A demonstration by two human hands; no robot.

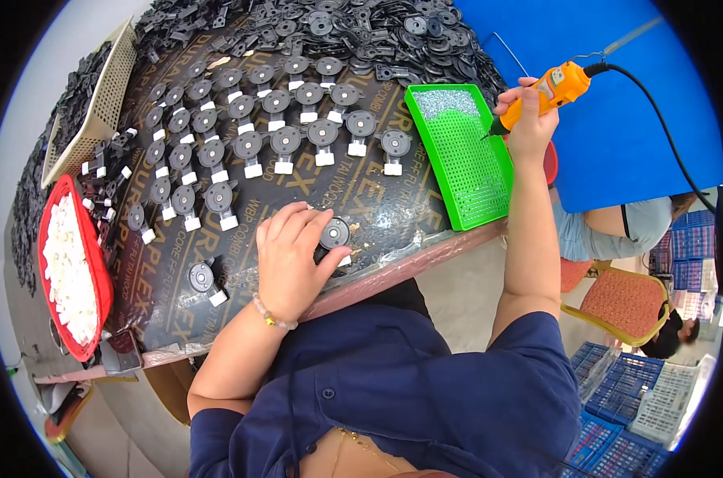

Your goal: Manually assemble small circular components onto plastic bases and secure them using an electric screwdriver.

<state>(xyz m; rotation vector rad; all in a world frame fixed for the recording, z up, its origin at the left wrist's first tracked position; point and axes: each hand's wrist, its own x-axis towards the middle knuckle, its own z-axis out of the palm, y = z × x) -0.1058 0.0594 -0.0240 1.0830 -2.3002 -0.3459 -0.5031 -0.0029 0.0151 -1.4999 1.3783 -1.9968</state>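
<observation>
At the near edge of the counter [393, 191], the left hand [290, 259] lies low with its fingers loosely bent, thumb and forefinger to either side of a round black part [335, 233]; that grip seems to steady the part, though I cannot tell from above whether it truly pinches it. The right hand [530, 131] is wrapped firmly round an orange electric screwdriver [559, 86], its bit pointing down over the green perforated tray [430, 159], where small screws [449, 102] gather at the far end. A wire hook at the driver's tail probably takes some of its weight, and the tray stands just beyond the left hand's part, presumably to keep the reach short. Past that hand, matching parts [286, 139] stand in rows, white blocks facing the person, likely so each comes up the same way round. A red basket [102, 275] of white pieces sits leftward.
</observation>
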